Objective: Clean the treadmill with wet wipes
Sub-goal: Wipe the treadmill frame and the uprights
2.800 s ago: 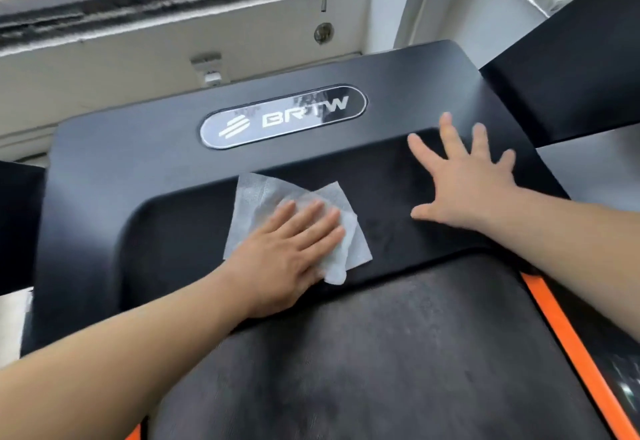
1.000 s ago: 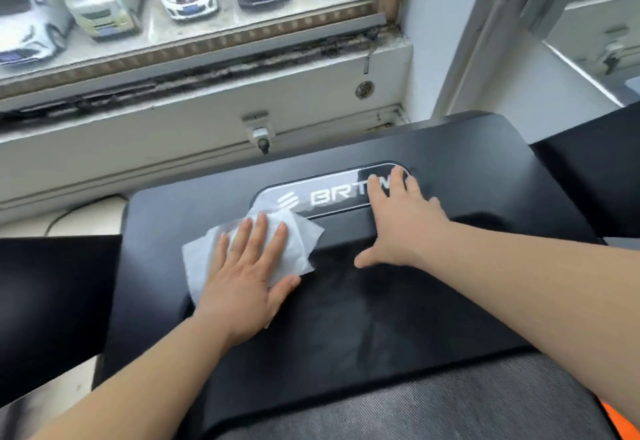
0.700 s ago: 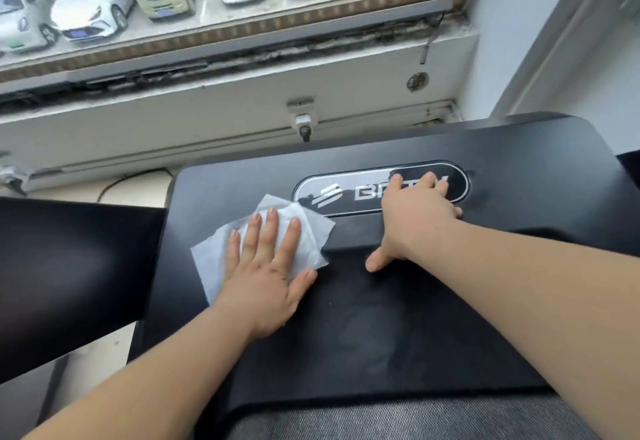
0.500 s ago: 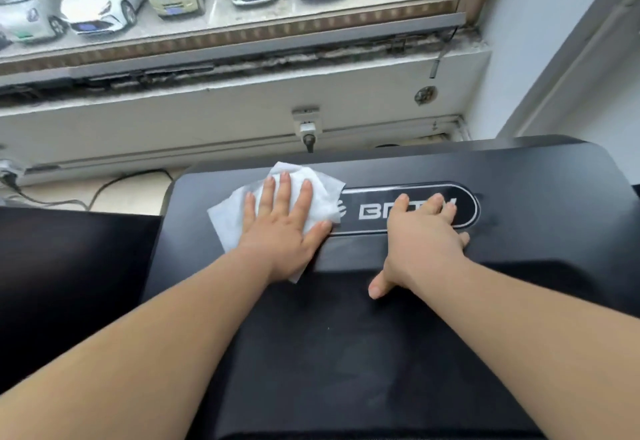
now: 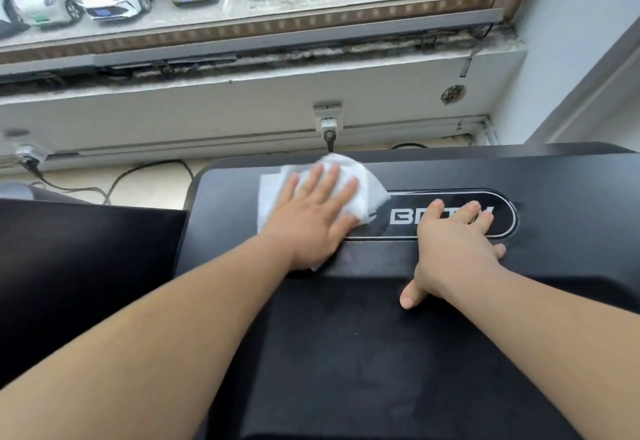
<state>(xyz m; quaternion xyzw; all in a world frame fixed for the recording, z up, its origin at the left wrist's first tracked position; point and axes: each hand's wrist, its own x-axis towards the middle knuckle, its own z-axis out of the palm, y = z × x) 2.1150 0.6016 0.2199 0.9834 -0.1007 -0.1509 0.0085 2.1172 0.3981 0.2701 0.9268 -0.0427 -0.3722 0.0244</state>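
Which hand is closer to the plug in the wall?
The left hand. It presses the wipe just in front of the plug; the right hand rests farther right, on the logo plate.

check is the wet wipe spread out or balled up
Mostly spread, loosely folded: the wet wipe lies flat under the left hand on the treadmill cover.

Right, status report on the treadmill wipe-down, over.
Left hand flat, pressing wet wipe on treadmill cover near far edge. Right hand flat, fingers across logo plate. Only that hand sits in the wipe's rightward path.
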